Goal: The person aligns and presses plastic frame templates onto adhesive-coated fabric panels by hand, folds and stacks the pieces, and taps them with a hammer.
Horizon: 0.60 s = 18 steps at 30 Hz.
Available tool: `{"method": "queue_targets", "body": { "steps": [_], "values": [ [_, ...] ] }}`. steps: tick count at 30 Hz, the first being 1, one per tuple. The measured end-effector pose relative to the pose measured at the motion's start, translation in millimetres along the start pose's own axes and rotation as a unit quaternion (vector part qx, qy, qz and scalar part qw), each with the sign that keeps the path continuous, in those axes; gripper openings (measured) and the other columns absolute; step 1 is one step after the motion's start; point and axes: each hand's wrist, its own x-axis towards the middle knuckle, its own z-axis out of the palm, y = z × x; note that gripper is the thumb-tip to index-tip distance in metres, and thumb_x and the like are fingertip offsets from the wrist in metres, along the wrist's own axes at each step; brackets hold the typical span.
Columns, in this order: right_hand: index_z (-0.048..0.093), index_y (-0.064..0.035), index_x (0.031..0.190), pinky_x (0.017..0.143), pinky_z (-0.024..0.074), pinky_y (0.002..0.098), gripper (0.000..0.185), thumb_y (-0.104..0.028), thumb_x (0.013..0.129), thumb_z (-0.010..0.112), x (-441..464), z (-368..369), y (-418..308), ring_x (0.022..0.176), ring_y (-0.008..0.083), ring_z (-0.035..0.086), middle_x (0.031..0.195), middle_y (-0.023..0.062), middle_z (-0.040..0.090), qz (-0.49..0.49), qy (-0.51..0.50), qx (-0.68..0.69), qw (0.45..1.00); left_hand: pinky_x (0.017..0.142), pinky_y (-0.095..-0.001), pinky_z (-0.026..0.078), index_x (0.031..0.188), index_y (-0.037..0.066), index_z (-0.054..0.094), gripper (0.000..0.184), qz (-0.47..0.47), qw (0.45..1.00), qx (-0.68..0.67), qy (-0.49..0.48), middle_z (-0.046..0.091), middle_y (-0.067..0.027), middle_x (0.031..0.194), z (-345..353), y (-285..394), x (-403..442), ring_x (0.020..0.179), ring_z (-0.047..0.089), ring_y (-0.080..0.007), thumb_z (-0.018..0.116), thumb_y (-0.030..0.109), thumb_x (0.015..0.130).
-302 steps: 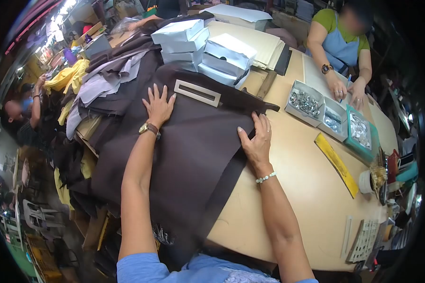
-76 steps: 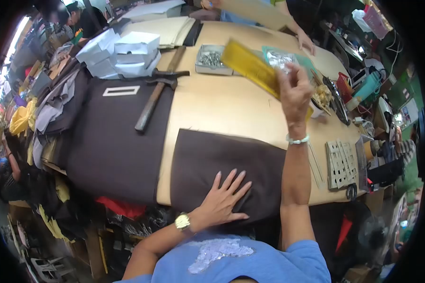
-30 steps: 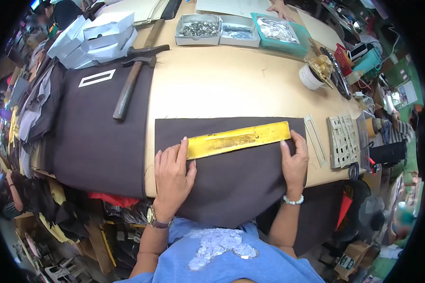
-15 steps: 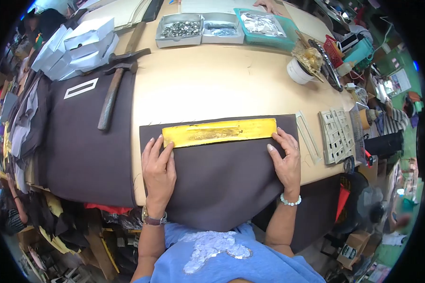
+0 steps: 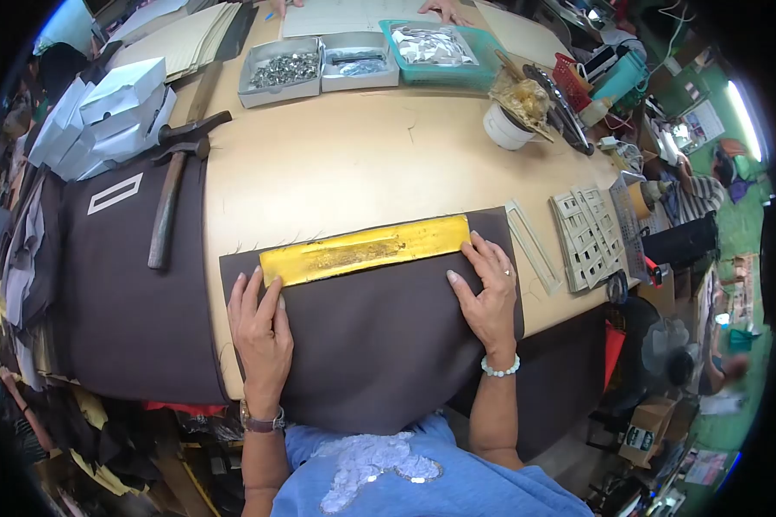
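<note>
A yellow strip [image 5: 362, 249] with a worn dark band along its middle lies near the far edge of a dark cloth piece [image 5: 366, 345]. Fingertips of my left hand [image 5: 263, 336] touch the strip's left end, with the fingers stretched out and slightly apart over the cloth. At the right end, my right hand [image 5: 491, 297] rests its fingertips on the strip, its thumb spread away on the cloth. Both hands are open and press from above rather than grasp. The cloth's near part hangs over the table edge towards my body.
On the left, a hammer [image 5: 165, 211] and a white slotted frame [image 5: 115, 194] lie on more dark cloth [image 5: 134, 319]. Boxes of metal pieces [image 5: 284, 71], a teal basket [image 5: 448, 69] and a white tub [image 5: 507, 129] stand behind. Slotted templates [image 5: 585, 237] lie right. Another person's hands [image 5: 444, 10] show far back.
The head view has turned, so the table and its contents appear shifted left and slightly rotated. My hands remain at the strip's two ends, and the strip keeps its place on the cloth.
</note>
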Motion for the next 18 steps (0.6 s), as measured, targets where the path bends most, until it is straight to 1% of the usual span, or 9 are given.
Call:
{"method": "queue_targets", "body": {
  "steps": [3, 6, 9, 18],
  "values": [
    [0.061, -0.003, 0.118, 0.102, 0.0332, 0.0421, 0.046, -0.023, 0.078, 0.07, -0.3, 0.6, 0.2, 0.12, 0.0318, 0.046, 0.129, 0.0112, 0.056, -0.001, -0.002, -0.007, 1.0, 0.102, -0.0456, 0.035, 0.11, 0.001, 0.065, 0.027, 0.012, 1.0, 0.004, 0.019, 0.055, -0.0176, 0.124, 1.9, -1.1, 0.3, 0.121, 0.044, -0.039, 0.057, 0.001, 0.084],
    [0.06, -0.0032, 0.119, 0.102, 0.0331, 0.042, 0.047, -0.023, 0.078, 0.07, -0.6, 0.9, 0.0, 0.12, 0.032, 0.046, 0.129, 0.0112, 0.055, -0.006, -0.001, -0.012, 1.0, 0.105, -0.0433, 0.033, 0.114, 0.002, 0.063, 0.029, 0.003, 1.0, 0.008, 0.0, 0.053, -0.0172, 0.128, 0.1, -1.4, -0.3, 0.126, 0.041, -0.0369, 0.055, 0.001, 0.086],
    [0.061, -0.0032, 0.119, 0.102, 0.0332, 0.0419, 0.047, -0.023, 0.078, 0.07, -0.8, 0.9, -0.4, 0.121, 0.0318, 0.046, 0.129, 0.0112, 0.055, -0.003, -0.002, -0.014, 1.0, 0.105, -0.0429, 0.033, 0.114, 0.002, 0.063, 0.029, 0.004, 1.0, 0.003, 0.005, 0.053, -0.017, 0.128, 0.7, -2.3, -0.7, 0.126, 0.042, -0.0367, 0.055, 0.001, 0.086],
    [0.06, -0.0015, 0.119, 0.104, 0.0325, 0.042, 0.046, -0.017, 0.078, 0.069, -0.1, 3.1, 1.6, 0.121, 0.0327, 0.046, 0.129, 0.0139, 0.055, -0.003, -0.001, -0.006, 1.0, 0.103, -0.0427, 0.035, 0.112, 0.003, 0.064, 0.028, 0.005, 1.0, -0.011, 0.018, 0.056, -0.0152, 0.126, 1.3, -3.8, 0.1, 0.123, 0.044, -0.0371, 0.056, 0.001, 0.086]
  ]
}}
